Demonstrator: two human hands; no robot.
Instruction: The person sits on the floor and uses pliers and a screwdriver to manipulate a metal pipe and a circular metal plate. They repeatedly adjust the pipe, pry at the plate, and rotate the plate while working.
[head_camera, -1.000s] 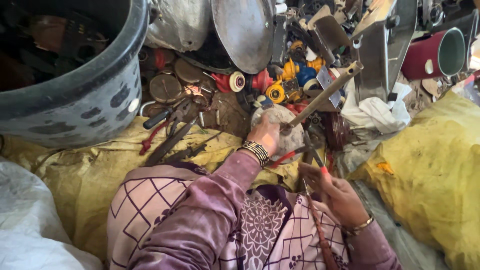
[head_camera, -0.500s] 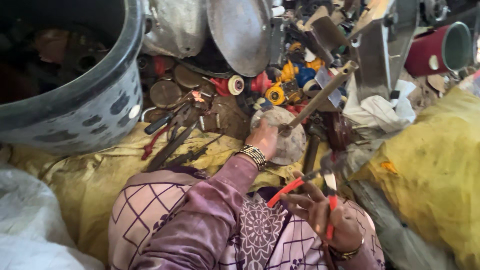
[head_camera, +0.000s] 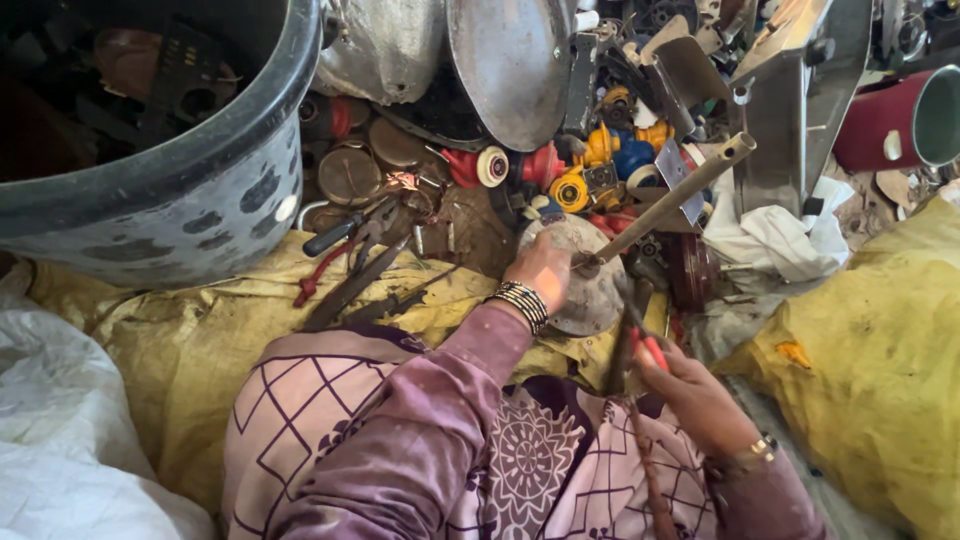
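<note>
A: We are counting 2 hands. Our left hand (head_camera: 542, 268) is pressing, fingers curled together, on 1 round metal disc (head_camera: 585, 285), which is lying on the yellow sack (head_camera: 200, 330) just in front of our lap, with 1 long metal rod (head_camera: 672, 203) slanting up from it.

B: Our right hand (head_camera: 690, 390) is pinching 1 red-handled tool (head_camera: 640, 345) beside the disc. Half a second ago that hand was lower, nearer our lap; now it is sitting closer to the disc.

A: Around us we are seeing 1 grey tub (head_camera: 190, 200), 1 maroon cup (head_camera: 900, 125) and 1 pair of pliers (head_camera: 350, 240); scrap is crowding behind the disc.
</note>
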